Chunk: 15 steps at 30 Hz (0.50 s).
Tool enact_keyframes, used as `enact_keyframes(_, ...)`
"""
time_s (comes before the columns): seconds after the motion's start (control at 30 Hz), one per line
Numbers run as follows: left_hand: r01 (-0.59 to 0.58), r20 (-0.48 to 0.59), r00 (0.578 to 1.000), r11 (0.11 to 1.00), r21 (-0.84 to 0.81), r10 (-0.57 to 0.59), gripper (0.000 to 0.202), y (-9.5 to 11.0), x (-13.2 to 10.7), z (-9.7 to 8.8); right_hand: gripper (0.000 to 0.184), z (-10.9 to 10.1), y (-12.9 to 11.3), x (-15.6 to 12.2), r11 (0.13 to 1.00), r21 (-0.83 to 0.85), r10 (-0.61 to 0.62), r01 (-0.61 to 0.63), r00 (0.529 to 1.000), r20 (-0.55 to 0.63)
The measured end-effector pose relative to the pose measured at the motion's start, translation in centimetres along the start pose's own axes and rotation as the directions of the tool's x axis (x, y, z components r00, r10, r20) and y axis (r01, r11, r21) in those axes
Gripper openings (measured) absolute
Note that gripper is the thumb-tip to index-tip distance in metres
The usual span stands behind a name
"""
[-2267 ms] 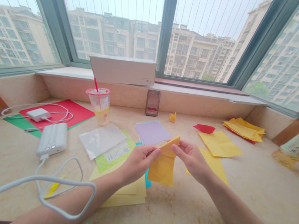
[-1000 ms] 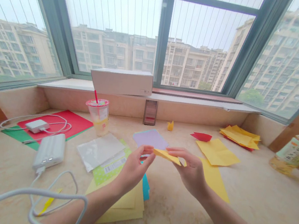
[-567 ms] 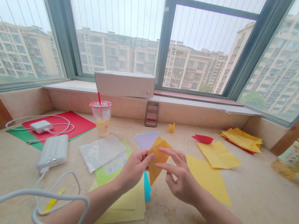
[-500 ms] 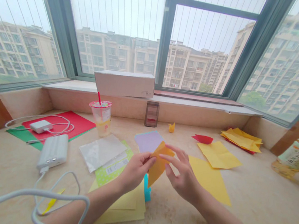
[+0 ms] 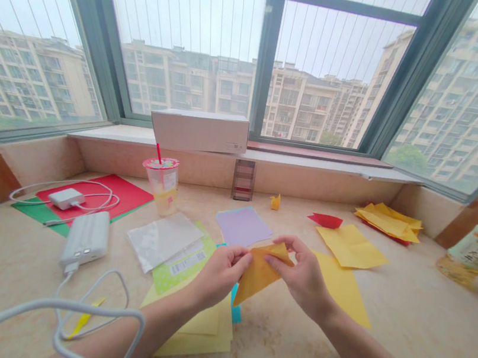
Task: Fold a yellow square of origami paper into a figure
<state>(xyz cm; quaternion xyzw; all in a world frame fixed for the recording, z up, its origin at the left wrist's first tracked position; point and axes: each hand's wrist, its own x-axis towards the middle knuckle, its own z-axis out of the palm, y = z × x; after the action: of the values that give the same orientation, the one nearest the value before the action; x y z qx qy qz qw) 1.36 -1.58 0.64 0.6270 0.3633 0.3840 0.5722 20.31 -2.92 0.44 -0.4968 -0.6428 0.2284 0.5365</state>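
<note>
Both hands hold a folded orange-yellow paper (image 5: pixel 257 271) in the air above the marble ledge (image 5: pixel 401 323). My left hand (image 5: pixel 220 275) pinches its left edge between thumb and fingers. My right hand (image 5: pixel 303 275) grips its upper right part, fingers curled over the top fold. Under the hands lie a stack of pale yellow sheets (image 5: pixel 198 331) and a blue sheet (image 5: pixel 235 310). A lilac sheet (image 5: pixel 243 226) lies just beyond the hands.
A drink cup with a red straw (image 5: pixel 162 184), a white power bank (image 5: pixel 86 237) with a looping cable (image 5: pixel 88 315), a charger on red paper (image 5: pixel 66 197), a plastic sleeve (image 5: pixel 162 238), yellow sheets (image 5: pixel 350 246), a small paper figure (image 5: pixel 275 202), a bottle (image 5: pixel 477 250) and a white box (image 5: pixel 199 130) surround the hands.
The paper was turned over and refolded between the hands. My right hand let go with spread fingers, then took hold again on the upper right part.
</note>
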Motion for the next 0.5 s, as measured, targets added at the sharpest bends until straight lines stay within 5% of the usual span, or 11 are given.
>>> enact_keyframes(0.13,-0.008,-0.048,0.999,0.999,-0.031,0.007,0.040,0.0,0.1,-0.3,0.005,-0.2,0.0,-0.1,0.970,-0.032,-0.238,0.241,0.968,0.078)
enact_keyframes(0.23,-0.020,-0.073,0.997,0.999,-0.045,0.017,0.039,0.1,0.2,-0.3,0.020,-0.5,0.4,-0.1,0.892,-0.063,-0.434,0.447,0.888,0.155)
enact_keyframes(0.5,-0.009,-0.094,0.996,0.997,-0.082,0.001,0.043,0.5,-0.2,-0.1,0.035,-0.6,1.1,-0.3,0.791,-0.138,-0.555,0.597,0.793,0.249)
